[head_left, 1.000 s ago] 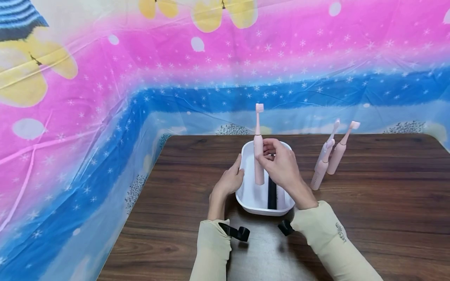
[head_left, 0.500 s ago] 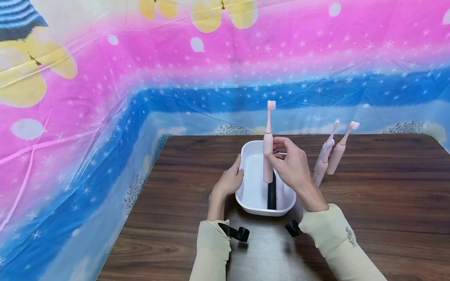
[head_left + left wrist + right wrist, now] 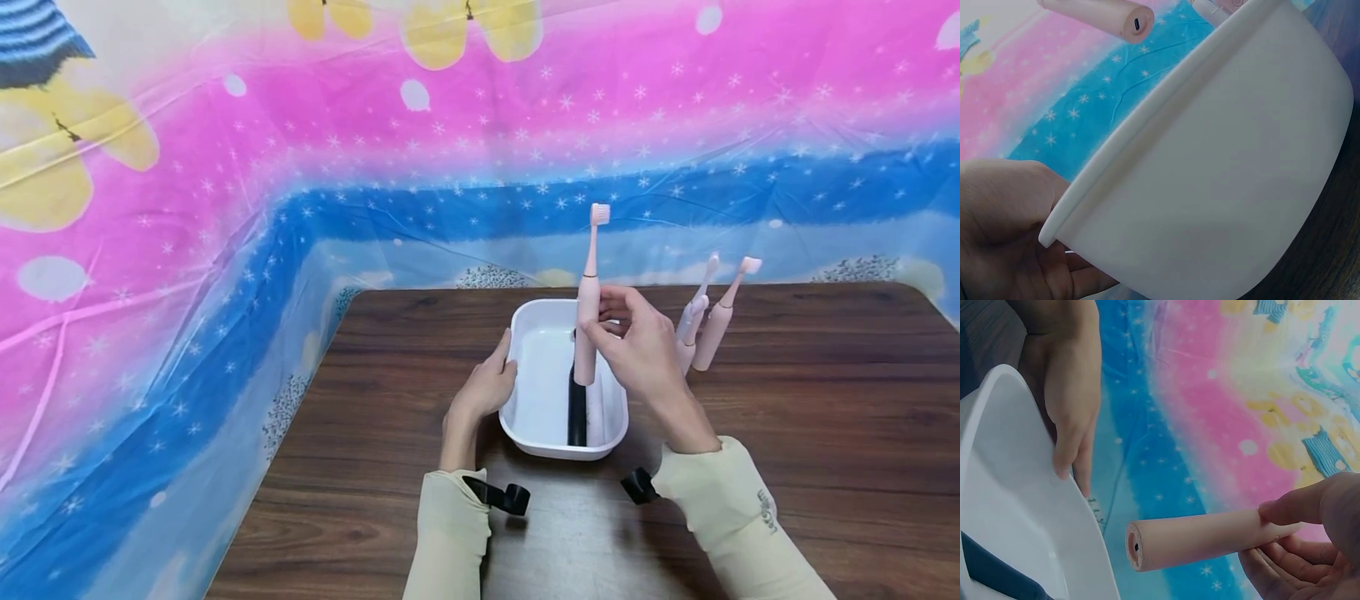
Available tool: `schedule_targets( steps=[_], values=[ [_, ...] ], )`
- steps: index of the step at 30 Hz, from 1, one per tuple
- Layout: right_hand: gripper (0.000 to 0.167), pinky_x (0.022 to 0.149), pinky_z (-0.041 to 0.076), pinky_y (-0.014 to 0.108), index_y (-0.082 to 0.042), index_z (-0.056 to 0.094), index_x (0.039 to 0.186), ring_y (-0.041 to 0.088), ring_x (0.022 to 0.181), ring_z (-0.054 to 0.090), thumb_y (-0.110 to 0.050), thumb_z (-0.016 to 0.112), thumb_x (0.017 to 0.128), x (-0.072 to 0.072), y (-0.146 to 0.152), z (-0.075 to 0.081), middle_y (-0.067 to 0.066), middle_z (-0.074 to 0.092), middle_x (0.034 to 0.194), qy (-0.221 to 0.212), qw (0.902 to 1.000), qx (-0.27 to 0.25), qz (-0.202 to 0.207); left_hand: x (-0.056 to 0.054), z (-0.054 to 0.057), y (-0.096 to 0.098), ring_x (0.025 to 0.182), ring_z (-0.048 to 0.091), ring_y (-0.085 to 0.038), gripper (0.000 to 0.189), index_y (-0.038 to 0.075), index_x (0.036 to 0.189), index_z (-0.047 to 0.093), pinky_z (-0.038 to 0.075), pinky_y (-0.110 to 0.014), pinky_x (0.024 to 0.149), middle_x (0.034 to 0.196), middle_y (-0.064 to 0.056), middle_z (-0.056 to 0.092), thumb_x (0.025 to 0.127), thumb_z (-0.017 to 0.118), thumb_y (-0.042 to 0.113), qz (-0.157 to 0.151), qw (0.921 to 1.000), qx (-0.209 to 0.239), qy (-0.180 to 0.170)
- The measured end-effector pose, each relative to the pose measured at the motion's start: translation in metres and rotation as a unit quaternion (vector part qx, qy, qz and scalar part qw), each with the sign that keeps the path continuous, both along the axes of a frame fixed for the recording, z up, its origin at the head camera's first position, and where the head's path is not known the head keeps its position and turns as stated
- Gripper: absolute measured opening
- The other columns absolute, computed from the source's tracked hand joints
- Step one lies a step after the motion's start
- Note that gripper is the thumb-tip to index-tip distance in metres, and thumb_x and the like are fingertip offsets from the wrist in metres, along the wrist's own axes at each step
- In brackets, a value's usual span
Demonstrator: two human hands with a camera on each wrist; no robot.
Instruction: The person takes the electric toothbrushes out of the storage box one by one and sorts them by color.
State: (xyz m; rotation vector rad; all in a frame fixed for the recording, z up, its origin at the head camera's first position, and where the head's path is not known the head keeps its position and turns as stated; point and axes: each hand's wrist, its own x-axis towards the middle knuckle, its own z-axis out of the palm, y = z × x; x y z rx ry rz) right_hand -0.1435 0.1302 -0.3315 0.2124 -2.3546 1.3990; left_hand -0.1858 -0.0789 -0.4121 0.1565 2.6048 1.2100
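My right hand (image 3: pixel 643 346) pinches a pink electric toothbrush (image 3: pixel 588 300) by its handle, between thumb and fingers. Its bristle head points up, and its lower end hangs over the white plastic basin (image 3: pixel 528 400). In the right wrist view the round base of this handle (image 3: pixel 1191 542) faces the camera side. The basin's left rim is held by my left hand (image 3: pixel 483 387), thumb on the rim and fingers along the outer wall. Inside the basin, along its right side, lie a black handle (image 3: pixel 577 417) and a pale one (image 3: pixel 595 421), partly hidden by the right hand and toothbrush.
Beyond my right hand, a pink toothbrush (image 3: pixel 714 333) and two paler ones stand upright on the brown wooden table (image 3: pixel 825 417), partly covered by that hand. A patterned cloth (image 3: pixel 450 208) hangs behind the table's far edge and along its left side.
The right hand has carried the pink toothbrush rightward and slightly up, toward the basin's right side. It now covers more of the standing toothbrushes. My left hand stays at the rim.
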Motion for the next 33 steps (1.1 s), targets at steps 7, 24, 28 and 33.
schedule_targets(
  steps=[7, 24, 28, 33],
  values=[
    [0.041, 0.084, 0.053, 0.038, 0.001, 0.055, 0.126, 0.026, 0.098, 0.063, -0.006, 0.066, 0.088, 0.006, 0.005, 0.005, 0.016, 0.064, 0.107, 0.019, 0.9998, -0.007, 0.001, 0.000, 0.001, 0.000, 0.141, 0.032, -0.023, 0.055, 0.028, 0.155, 0.010, 0.037, -0.045, 0.106, 0.158, -0.002, 0.024, 0.104, 0.032, 0.028, 0.001, 0.9999, 0.012, -0.003],
    [0.039, 0.080, 0.047, 0.010, 0.003, 0.057, 0.123, 0.015, 0.095, 0.062, -0.006, 0.068, 0.087, 0.018, 0.025, 0.024, 0.017, 0.066, 0.107, 0.057, 0.9975, -0.038, -0.018, 0.000, 0.003, 0.002, 0.141, 0.031, -0.021, 0.055, 0.032, 0.154, 0.009, 0.037, -0.044, 0.106, 0.159, 0.001, 0.022, 0.104, 0.031, 0.029, 0.003, 0.9998, 0.016, -0.014],
    [0.039, 0.080, 0.048, 0.010, 0.002, 0.058, 0.123, 0.000, 0.090, 0.059, -0.007, 0.069, 0.087, 0.021, 0.030, 0.027, 0.015, 0.067, 0.107, 0.063, 0.9969, -0.030, -0.036, 0.000, 0.003, 0.002, 0.142, 0.030, -0.021, 0.055, 0.032, 0.154, 0.010, 0.036, -0.044, 0.107, 0.159, 0.001, 0.022, 0.104, 0.031, 0.030, 0.004, 0.9998, 0.013, -0.012],
    [0.039, 0.080, 0.049, 0.011, 0.001, 0.059, 0.123, -0.005, 0.090, 0.058, -0.008, 0.069, 0.086, 0.025, 0.036, 0.030, 0.015, 0.067, 0.109, 0.060, 0.9964, -0.035, -0.048, 0.000, 0.001, 0.002, 0.141, 0.031, -0.023, 0.055, 0.029, 0.155, 0.010, 0.037, -0.045, 0.107, 0.159, -0.001, 0.022, 0.104, 0.031, 0.029, 0.003, 0.9999, 0.009, -0.010]
  ],
)
